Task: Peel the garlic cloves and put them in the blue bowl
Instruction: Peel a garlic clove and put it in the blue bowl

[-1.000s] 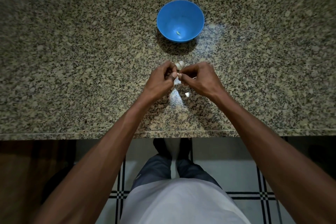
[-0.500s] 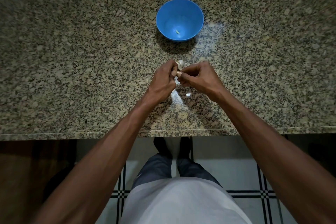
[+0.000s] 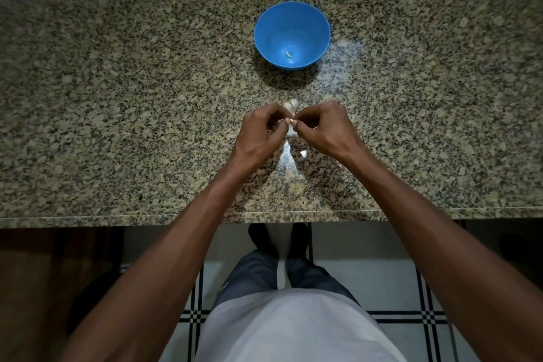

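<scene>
Little has moved: both hands stay together, left hand (image 3: 258,138) and right hand (image 3: 326,129) pinching a garlic clove (image 3: 289,121); blue bowl (image 3: 291,35) lies straight beyond, far side.

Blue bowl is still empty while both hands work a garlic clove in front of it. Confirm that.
Not quite: the head view shows the blue bowl already holds one small pale piece. The left hand and right hand do work a garlic clove in front of it.
</scene>
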`<state>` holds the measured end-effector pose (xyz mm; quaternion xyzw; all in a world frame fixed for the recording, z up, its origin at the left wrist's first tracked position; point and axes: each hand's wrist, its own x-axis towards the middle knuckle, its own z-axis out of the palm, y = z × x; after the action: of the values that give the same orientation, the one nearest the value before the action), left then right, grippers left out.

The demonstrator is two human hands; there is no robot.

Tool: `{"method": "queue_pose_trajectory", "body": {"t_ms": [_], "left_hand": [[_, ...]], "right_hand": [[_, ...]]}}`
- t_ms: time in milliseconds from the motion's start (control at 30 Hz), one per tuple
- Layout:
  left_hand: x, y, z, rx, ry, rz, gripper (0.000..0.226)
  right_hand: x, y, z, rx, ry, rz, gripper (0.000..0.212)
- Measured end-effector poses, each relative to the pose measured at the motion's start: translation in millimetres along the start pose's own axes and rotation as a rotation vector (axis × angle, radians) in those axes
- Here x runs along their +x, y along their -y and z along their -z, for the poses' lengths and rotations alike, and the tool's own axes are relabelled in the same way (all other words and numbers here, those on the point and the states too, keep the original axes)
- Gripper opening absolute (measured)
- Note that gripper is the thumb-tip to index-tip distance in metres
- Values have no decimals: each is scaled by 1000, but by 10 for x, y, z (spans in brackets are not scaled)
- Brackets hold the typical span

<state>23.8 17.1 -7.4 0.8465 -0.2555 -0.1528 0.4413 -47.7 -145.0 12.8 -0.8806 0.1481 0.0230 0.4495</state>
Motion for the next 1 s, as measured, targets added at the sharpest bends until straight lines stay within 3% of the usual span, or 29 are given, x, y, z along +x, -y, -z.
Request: {"method": "queue_pose_trajectory", "body": {"t_ms": [167, 367, 700, 867, 1000], "left_hand": [[17, -34, -37, 82, -42, -5, 13], [19, -26, -97, 46, -78, 125, 21], [22, -63, -171, -195, -124, 344, 14], [13, -94, -175, -352, -124, 433, 19], [34, -81, -143, -425, -81, 461, 17]], "right_hand": [[-9, 2, -67, -42, -57, 9, 20], [-31, -39, -125, -105, -58, 21, 14], [-52, -71, -147, -79, -80, 20, 14], [-46, -113, -125, 4, -66, -53, 15], [-28, -175, -49, 314, -33, -214, 22]]}}
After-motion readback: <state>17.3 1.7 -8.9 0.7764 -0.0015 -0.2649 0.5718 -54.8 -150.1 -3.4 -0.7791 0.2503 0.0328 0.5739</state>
